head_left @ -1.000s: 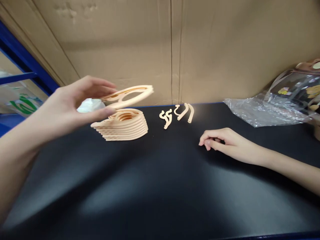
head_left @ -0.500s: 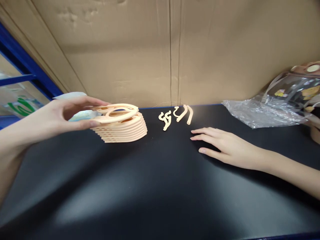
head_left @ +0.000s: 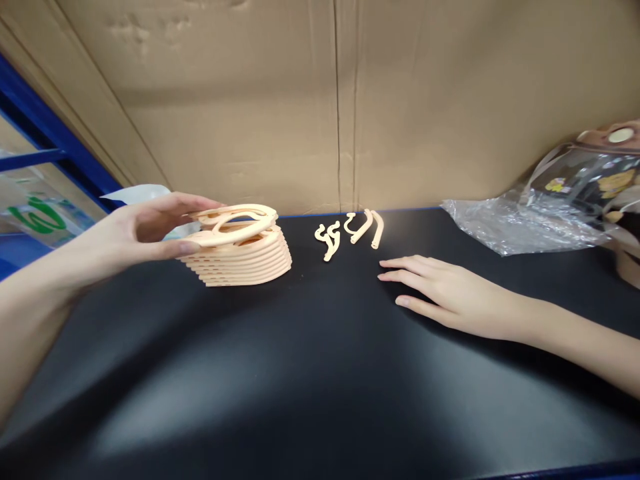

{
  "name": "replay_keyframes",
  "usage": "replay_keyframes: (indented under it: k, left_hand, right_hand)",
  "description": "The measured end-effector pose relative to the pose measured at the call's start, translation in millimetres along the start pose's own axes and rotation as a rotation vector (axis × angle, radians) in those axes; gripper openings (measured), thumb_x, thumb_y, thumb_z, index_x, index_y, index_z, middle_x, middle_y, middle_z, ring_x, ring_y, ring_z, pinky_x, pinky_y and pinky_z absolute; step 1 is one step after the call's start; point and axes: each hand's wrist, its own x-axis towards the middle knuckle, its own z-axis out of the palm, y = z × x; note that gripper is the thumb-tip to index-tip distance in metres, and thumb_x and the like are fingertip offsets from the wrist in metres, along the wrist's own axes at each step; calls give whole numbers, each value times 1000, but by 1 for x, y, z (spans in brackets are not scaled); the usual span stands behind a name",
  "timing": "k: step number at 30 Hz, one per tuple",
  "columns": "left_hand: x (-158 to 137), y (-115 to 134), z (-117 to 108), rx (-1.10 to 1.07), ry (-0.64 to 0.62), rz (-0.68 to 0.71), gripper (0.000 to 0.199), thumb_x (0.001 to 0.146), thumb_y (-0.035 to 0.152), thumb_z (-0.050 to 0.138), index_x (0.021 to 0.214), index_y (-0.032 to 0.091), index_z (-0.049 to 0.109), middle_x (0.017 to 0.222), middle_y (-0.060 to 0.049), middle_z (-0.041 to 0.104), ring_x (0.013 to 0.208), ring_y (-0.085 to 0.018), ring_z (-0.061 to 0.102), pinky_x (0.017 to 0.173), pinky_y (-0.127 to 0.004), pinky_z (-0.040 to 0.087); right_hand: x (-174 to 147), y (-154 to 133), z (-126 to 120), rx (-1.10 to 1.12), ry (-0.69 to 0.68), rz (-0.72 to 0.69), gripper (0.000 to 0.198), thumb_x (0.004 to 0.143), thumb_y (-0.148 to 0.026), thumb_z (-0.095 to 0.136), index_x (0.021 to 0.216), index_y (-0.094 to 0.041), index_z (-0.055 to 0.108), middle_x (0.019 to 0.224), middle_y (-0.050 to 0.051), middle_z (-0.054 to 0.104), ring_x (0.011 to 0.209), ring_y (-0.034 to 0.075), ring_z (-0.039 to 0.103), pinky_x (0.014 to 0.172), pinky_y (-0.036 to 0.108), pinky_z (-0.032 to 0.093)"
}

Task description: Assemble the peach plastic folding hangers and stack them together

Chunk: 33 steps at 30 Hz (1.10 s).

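My left hand (head_left: 145,230) grips the left end of a folded peach plastic hanger (head_left: 243,227), thumb on the near side and fingers on the far side. This hanger lies slightly raised at an angle on top of a neat stack of matching hangers (head_left: 245,267). Over the black tabletop, my right hand (head_left: 440,290) is palm down with fingers apart, holding nothing. Just beyond its fingertips are loose hanger pieces: small hooked parts (head_left: 330,241) and curved arms (head_left: 377,231).
Crumpled clear plastic (head_left: 505,223) and a transparent bag with brown trim (head_left: 575,180) lie at the right. Brown cardboard (head_left: 240,100) rises behind the black table (head_left: 310,373). A blue frame (head_left: 55,120) stands at the left, with a pale wrapper (head_left: 137,193) behind my left hand.
My left hand and the top hanger have shifted very slightly right relative to the stack. The view has moved a little; my right hand keeps its pose.
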Motion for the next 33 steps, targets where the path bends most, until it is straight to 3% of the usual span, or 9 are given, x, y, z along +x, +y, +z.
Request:
replay_keyframes:
  k: [6,15,22,33]
  left_hand:
    - [2,-5,1,16,6,-6,59,68,53,75,116,22,61,123,-4,64,109,-26,59,92,-40,48]
    - [6,-13,0,35,-1,-43,77,61,64,75,124,23,56,125,-6,63,106,-26,61,90,-39,50]
    - [10,-25,-2,75,-45,-5,75,65,61,74,128,27,53,130,-6,60,111,-28,59,94,-46,48]
    - [11,-29,0,104,-83,1,79,68,68,67,132,24,49,136,-8,56,116,-27,57,96,-42,48]
  right_hand:
    - [-1,0,0,-5,-6,0,41,97,-40,39,131,-23,54,139,9,51,124,25,51,107,49,39]
    - [0,0,0,-10,-3,-1,41,97,-40,38,130,-23,54,138,9,52,123,26,52,106,50,40]
    - [0,-1,-1,-25,-30,9,42,97,-41,36,130,-22,54,139,9,50,124,25,51,107,49,39]
    - [1,-1,-1,-13,-13,3,41,97,-40,38,129,-22,55,137,9,52,123,25,52,107,48,39]
